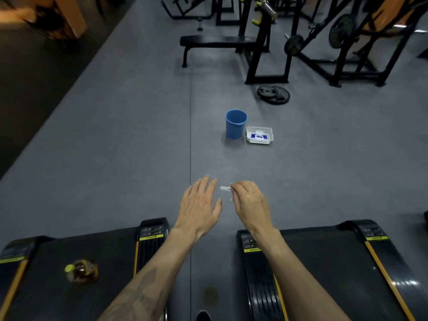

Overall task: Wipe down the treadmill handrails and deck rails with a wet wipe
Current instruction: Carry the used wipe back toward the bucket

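Note:
My right hand (251, 202) pinches a small crumpled white wet wipe (225, 188) between thumb and fingertips, held out over the grey floor. My left hand (200, 205) is stretched out beside it with straight, spread fingers and holds nothing. Both hands hover in the gap between two black treadmills: the rear end of one deck (92, 256) lies at lower left, the other deck (324, 262) at lower right, each with yellow-edged side rails (252, 269). No handrails are in view.
A blue bucket (235, 123) stands on the floor ahead, with a white tray (249, 130) holding a wipes pack (259, 136) to its right. Weight plates (273, 94), a bench (215, 42) and black racks stand further back. A bottle (81, 271) lies on the left treadmill.

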{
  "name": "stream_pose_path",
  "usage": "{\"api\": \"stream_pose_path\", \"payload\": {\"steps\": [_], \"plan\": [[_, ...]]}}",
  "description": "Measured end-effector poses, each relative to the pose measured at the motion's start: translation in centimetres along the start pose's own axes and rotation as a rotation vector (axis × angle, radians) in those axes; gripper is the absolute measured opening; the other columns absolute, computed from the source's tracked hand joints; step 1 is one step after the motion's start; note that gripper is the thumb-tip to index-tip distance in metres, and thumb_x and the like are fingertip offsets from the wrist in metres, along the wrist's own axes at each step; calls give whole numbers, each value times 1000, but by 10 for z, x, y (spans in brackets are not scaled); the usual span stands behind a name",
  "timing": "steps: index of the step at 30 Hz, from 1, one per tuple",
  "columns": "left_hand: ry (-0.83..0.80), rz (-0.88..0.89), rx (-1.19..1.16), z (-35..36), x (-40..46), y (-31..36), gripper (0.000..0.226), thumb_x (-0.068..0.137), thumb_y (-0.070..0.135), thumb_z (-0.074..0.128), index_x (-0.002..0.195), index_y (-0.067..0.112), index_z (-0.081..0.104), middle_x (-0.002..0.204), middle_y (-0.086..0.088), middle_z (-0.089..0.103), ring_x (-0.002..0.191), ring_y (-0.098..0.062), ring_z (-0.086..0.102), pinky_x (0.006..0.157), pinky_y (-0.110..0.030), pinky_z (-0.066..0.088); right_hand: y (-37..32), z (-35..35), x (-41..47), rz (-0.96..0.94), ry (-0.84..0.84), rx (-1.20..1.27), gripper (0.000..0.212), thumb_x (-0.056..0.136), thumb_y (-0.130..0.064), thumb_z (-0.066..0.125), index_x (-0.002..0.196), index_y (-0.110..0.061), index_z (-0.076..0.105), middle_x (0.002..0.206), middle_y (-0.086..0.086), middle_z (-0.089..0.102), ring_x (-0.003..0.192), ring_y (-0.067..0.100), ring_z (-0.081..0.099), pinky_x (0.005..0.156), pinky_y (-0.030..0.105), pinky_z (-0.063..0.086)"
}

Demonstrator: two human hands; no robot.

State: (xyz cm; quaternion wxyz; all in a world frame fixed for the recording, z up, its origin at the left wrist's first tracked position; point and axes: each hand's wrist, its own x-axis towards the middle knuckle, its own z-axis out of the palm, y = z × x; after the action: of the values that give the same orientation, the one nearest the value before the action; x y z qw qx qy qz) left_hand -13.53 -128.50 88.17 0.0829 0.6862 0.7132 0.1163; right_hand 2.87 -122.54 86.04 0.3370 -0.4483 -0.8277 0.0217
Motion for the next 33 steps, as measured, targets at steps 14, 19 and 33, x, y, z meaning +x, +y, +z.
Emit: {"api": "stream_pose_path", "payload": {"steps": [14,19,33], "plan": [[21,9,-65,8,119,-36,60,107,44,40,160,18,29,168,-4,27,154,-20,26,124,-36,24,53,52,89,102,113,69,4,92,-11,71,96,-13,71,79,1,61,73,21,55,59,33,49],[31,28,-32,5,216,-43,49,107,40,44,149,15,45,152,-3,46,134,-22,48,107,-37,42,97,88,163,183,104,121,3,92,-8,74,92,-11,74,78,2,62,72,23,57,59,39,52],[121,-47,-199,25,462,-87,35,103,31,54,132,11,56,124,-5,60,104,-24,61,85,-37,52,213,185,367,246,13,129,5,93,-7,72,97,-9,74,90,4,67,83,25,61,70,33,50]]}}
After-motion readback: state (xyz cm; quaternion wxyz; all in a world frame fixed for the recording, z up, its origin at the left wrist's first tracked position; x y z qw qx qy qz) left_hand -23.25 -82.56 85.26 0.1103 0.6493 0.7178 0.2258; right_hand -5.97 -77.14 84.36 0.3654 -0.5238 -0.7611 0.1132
